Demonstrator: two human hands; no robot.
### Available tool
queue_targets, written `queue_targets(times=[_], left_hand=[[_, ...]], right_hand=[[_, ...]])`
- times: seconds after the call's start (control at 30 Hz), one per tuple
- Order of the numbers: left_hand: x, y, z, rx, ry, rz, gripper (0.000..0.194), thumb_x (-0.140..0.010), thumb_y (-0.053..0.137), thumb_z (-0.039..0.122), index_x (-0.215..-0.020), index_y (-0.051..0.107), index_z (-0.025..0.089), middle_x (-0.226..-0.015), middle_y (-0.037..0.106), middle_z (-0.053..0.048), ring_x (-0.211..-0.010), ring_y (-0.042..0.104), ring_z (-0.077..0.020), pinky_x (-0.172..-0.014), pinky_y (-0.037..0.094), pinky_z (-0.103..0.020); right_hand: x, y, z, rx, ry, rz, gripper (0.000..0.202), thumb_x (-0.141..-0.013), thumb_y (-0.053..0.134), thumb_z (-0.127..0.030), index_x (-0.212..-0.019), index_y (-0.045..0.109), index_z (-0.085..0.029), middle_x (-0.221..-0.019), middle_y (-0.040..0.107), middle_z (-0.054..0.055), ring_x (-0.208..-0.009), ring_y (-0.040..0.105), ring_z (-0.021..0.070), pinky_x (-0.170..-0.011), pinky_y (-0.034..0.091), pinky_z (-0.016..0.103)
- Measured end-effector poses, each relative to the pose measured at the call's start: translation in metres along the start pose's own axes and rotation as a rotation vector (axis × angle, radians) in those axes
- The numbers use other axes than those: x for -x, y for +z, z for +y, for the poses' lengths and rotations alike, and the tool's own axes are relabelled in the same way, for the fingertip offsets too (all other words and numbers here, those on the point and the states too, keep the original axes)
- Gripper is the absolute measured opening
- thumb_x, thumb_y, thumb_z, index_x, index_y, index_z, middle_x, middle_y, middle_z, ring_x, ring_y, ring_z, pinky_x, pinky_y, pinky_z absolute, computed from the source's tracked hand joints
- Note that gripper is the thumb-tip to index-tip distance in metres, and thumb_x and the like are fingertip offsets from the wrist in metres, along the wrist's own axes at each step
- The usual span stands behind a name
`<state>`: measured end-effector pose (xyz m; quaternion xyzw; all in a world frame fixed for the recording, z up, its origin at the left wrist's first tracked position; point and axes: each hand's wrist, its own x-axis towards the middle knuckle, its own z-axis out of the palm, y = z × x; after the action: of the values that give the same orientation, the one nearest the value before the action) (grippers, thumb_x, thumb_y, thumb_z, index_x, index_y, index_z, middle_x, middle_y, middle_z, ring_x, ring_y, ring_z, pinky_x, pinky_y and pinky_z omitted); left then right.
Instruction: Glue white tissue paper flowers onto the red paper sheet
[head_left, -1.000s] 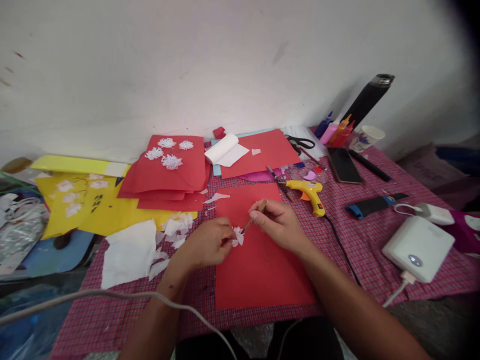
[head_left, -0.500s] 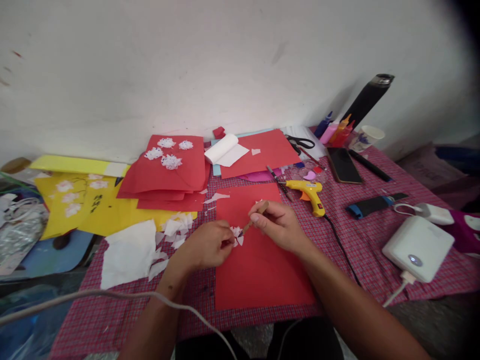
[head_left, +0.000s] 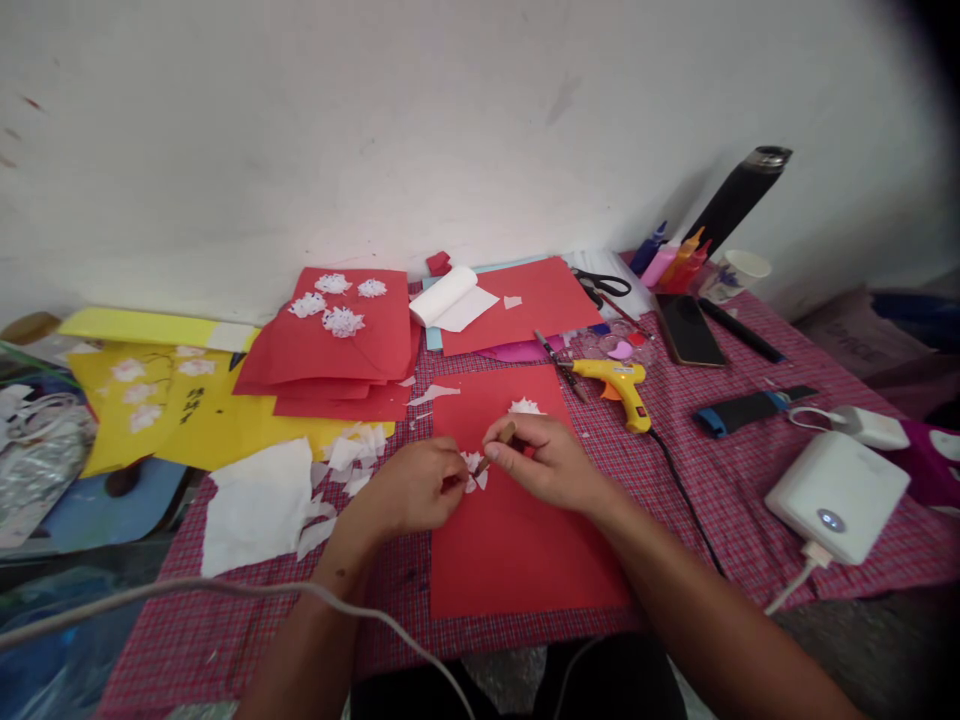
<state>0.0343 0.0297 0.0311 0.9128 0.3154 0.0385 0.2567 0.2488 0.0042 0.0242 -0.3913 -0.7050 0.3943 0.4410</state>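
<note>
A red paper sheet (head_left: 525, 560) lies in front of me. On its left part is a small white paper flower (head_left: 472, 463) with loose petals. My right hand (head_left: 547, 460) grips a short brown wooden stick (head_left: 508, 432), its thin end pointing down at that flower. My left hand (head_left: 416, 485) is closed beside the flower, fingertips pinched at its left edge; what they hold is hidden. Just above my right hand shows a second white paper flower (head_left: 526, 407). White paper scraps (head_left: 352, 458) and a torn white sheet (head_left: 259, 508) lie left of my left hand.
A yellow glue gun (head_left: 619, 385) with a black cord lies right of the sheet. Behind are a red paper stack (head_left: 330, 365) bearing white flowers, a white paper roll (head_left: 446, 297) and scissors (head_left: 604, 283). Further right are a phone (head_left: 688, 330) and a white charger box (head_left: 836, 500).
My right hand has shifted slightly left and down, and the stick stands steeper. More of the upper white flower shows above it. My left hand has hardly moved.
</note>
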Motion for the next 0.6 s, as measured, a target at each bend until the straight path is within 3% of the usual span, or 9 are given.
queue_targets(times=[0.6], left_hand=[[-0.0003,0.0054,-0.0057,-0.025,0.015,0.012,0.019,-0.089,0.052,0.013,-0.083,0.07,0.016,-0.083,0.066,-0.006,-0.082,0.063,-0.0182,-0.076,0.046,-0.029]], right_hand=[[-0.0001,0.0009,0.0027,0.017,-0.032,0.003,0.013,-0.093,0.063,-0.022,-0.08,0.064,-0.02,-0.072,0.069,0.0,-0.063,0.058,0.012,-0.061,0.044,0.025]])
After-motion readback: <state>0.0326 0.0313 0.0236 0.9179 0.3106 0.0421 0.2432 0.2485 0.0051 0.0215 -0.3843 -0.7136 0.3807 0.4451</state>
